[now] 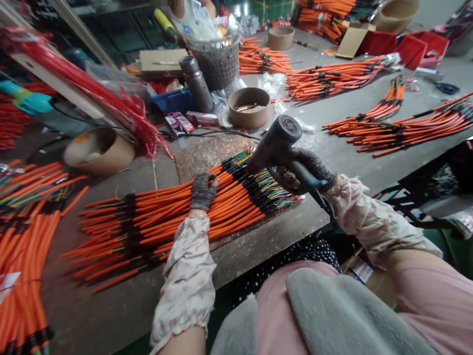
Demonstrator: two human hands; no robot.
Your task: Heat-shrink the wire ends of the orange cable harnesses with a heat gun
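Note:
A dark heat gun (pixel 275 140) is gripped in my right hand (pixel 310 170), its nozzle pointing down at the black sleeves near the right end of a row of orange cables (pixel 166 212). Thin coloured wires (pixel 275 187) fan out past those sleeves, below the gun. My left hand (pixel 204 191), in a grey glove, rests on top of the cables near the middle of the row, with its fingers bent and thumb apart. The cables lie side by side on the table, partly over a worn board (pixel 210 153).
Behind stand a cardboard ring (pixel 249 108), a flask (pixel 195 84), a grey basket (pixel 216 59) and a blue tray (pixel 175 102). Another ring (pixel 99 150) and red strips (pixel 138 116) are at left. More orange cable bundles (pixel 410 130) lie at right. The gun's cord hangs by my right wrist.

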